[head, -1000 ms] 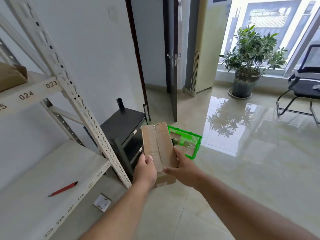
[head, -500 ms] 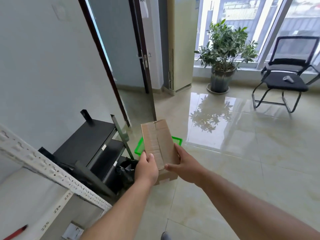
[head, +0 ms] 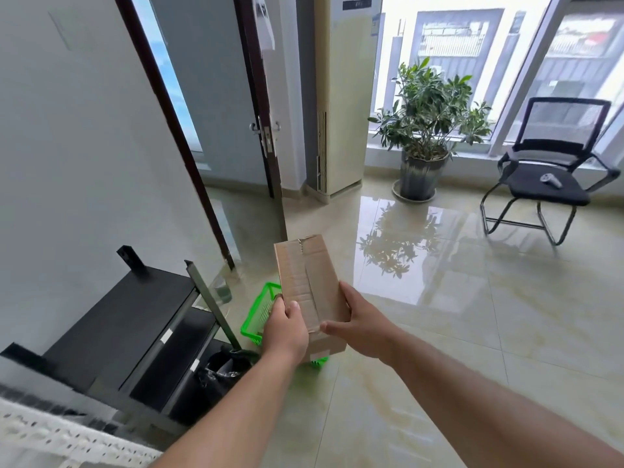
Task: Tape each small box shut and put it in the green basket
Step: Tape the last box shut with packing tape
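Both hands hold one small cardboard box in the air, above the green basket. The left hand grips the box's near left edge, thumb on top and fingers curled under. The right hand grips the near right edge the same way. A strip of tape runs down the middle of the box top. The basket sits on the shiny floor, mostly hidden behind the box and hands. A black cabinet stands at 9 o'clock from the basket. A potted plant stands at 1 o'clock and a black chair at 2 o'clock, far off.
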### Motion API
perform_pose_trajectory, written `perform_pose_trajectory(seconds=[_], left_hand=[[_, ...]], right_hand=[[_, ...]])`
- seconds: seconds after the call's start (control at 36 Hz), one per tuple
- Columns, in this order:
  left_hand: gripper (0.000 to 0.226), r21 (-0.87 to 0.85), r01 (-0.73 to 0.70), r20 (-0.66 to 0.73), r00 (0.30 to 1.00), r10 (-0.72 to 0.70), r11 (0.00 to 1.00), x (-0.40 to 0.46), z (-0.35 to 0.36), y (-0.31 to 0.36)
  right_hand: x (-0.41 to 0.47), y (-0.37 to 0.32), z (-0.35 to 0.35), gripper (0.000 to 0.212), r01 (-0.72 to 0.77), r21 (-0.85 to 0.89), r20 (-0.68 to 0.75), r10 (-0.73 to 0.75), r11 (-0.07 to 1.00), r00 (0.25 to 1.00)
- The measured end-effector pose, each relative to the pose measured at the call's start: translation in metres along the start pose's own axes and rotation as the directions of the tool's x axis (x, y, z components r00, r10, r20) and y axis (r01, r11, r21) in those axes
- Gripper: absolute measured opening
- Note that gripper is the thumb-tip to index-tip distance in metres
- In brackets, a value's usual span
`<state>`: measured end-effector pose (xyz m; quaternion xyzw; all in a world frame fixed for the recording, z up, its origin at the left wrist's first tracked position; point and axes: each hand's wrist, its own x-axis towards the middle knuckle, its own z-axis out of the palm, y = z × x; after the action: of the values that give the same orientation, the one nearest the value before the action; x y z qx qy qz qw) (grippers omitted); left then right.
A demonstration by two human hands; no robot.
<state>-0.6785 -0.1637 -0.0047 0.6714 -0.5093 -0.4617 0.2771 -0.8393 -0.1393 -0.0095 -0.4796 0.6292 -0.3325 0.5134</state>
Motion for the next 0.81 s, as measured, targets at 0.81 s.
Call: perform_pose_trajectory(seconds=[0.81], left_hand=[[0.052,-0.099,0.19,-0.281,0.936,-0.211,0.977,0.111,0.209,0.114]], right_hand=[[0.173,0.025,-0.233,0.102,0.042,-0.131,0.303,0.0,0.991,0.953]])
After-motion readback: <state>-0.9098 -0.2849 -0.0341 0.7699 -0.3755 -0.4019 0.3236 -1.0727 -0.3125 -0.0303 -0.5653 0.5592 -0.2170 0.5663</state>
